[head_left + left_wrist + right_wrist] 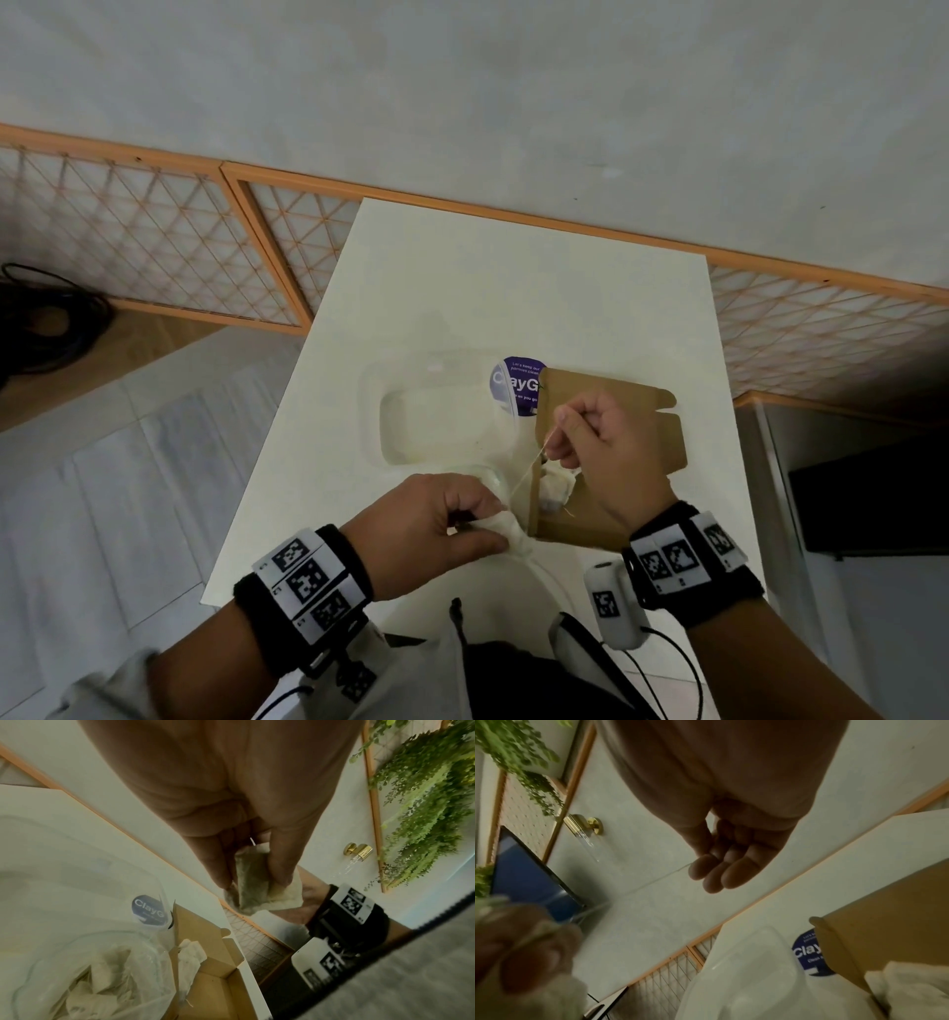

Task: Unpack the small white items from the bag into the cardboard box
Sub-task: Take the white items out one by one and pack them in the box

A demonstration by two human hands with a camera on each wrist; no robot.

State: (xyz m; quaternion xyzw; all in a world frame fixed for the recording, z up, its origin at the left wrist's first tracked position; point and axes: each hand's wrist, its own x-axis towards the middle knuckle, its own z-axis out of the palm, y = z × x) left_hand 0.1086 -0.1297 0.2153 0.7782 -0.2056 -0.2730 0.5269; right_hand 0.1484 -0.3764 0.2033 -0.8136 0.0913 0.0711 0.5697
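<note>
My left hand [485,519] pinches a small white sachet [515,529] just left of the open cardboard box [631,457]; the left wrist view shows its fingers [280,866] squeezing the sachet [253,896]. My right hand [562,419] hovers over the box and pinches a thin string [529,473] that runs taut down to the sachet; the string [654,880] leaves its fingertips [700,870]. More white sachets [554,485] lie in the box. The clear plastic bag [441,411] with a purple sticker [516,383] lies left of the box and still holds sachets [102,973].
The white table [513,288] is narrow, with its left edge and near edge close to my left hand. Wood lattice panels [128,241] line the wall. Black cables [41,318] lie on the floor at left, and a dark screen [873,498] stands at right.
</note>
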